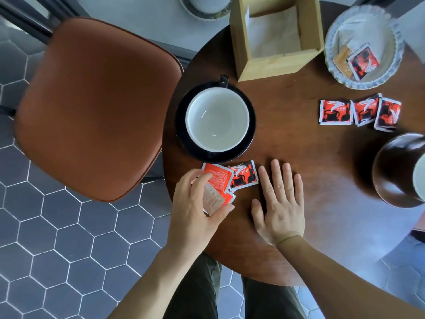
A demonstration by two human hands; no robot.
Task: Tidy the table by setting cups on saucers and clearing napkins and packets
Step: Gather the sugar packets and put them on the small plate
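Head view shows the left hand pinching 1 pale packet above the red sugar packets by the table's edge, the right hand flat and empty, so a loose pinch could drop packets onto the floor.

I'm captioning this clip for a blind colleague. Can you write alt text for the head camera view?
Over a round wooden table, the left hand gathers red packets near the table's edge while the right hand lies flat beside them. An empty white cup sits on a black saucer; three more packets, a wooden napkin box and a glass dish lie beyond.
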